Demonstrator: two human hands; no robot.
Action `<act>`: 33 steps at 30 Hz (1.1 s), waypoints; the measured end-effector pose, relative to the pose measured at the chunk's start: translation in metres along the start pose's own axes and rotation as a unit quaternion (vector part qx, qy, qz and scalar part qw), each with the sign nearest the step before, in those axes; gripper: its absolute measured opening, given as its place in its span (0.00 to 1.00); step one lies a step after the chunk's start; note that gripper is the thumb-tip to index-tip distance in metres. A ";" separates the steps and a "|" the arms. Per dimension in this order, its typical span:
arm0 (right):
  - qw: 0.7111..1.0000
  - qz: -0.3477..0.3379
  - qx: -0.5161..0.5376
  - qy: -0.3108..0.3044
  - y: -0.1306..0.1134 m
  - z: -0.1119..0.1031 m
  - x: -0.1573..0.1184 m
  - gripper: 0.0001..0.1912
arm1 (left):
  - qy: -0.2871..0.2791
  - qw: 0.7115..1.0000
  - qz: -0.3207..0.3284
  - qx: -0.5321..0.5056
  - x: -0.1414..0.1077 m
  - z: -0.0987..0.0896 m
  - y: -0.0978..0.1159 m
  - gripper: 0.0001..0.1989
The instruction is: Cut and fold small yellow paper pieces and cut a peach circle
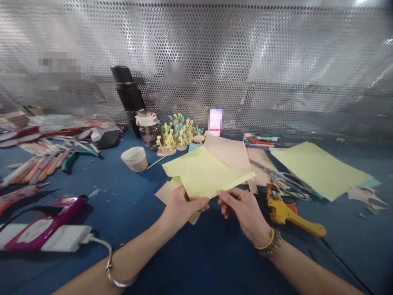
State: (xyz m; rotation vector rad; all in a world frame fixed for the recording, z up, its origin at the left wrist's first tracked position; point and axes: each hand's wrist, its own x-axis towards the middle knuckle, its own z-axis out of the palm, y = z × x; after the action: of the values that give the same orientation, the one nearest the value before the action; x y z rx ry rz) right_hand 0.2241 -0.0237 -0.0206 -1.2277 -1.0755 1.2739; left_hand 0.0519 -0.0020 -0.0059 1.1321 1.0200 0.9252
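A yellow sheet of paper (204, 172) with an irregular outline is held up over the middle of the blue table. My left hand (184, 207) pinches its lower left edge, thumb on top. The fingertips of my right hand (239, 205) grip the lower edge a little to the right. Under and beside my left hand, smaller pale paper pieces (165, 192) show, partly hidden by the hand and the sheet. Behind the sheet lies pale pink paper (229, 153). Scissors (287, 180) and a yellow glue gun (297, 221) lie to the right of my right hand.
Another yellow sheet (322, 168) lies at the right. Small paper figures (181, 131), a white cup (135, 159), a jar (150, 133) and a black bottle (129, 96) stand behind. Tools (39, 166) and a power strip (66, 237) occupy the left. A perforated metal panel (202, 45) closes the back.
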 end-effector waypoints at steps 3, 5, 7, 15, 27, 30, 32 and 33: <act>0.999 -0.017 0.023 0.031 -0.003 -0.005 0.003 0.18 | -0.004 1.000 0.018 -0.006 0.002 -0.004 0.002 0.24; 0.997 -0.034 0.039 0.051 -0.005 -0.011 0.006 0.17 | 0.000 0.999 0.033 -0.007 0.003 -0.007 0.004 0.25; 0.995 -0.052 0.059 0.067 -0.008 -0.016 0.009 0.16 | 0.008 0.998 0.053 -0.012 0.004 -0.010 0.005 0.25; 0.996 -0.050 0.049 0.049 -0.010 -0.020 0.012 0.17 | -0.007 0.994 0.106 -0.033 0.002 -0.011 0.007 0.20; 0.913 -0.322 -0.245 -0.058 -0.026 -0.003 -0.027 0.06 | -0.083 0.984 0.158 0.012 -0.017 0.001 0.005 0.16; 0.896 -0.359 -0.254 -0.059 -0.026 -0.003 -0.028 0.07 | -0.088 0.985 0.148 0.016 -0.017 0.001 0.004 0.16; 0.895 -0.356 -0.260 -0.060 -0.026 -0.003 -0.027 0.06 | -0.084 0.986 0.140 0.023 -0.017 0.002 0.005 0.16; 0.896 -0.352 -0.263 -0.062 -0.026 -0.004 -0.027 0.06 | -0.082 0.987 0.138 0.027 -0.017 0.002 0.005 0.16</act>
State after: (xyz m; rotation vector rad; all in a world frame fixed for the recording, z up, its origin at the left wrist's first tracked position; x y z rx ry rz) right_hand 0.2288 -0.0485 0.0072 -0.9788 -1.8307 0.5089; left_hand 0.0484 -0.0178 0.0020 1.3960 0.7705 1.0067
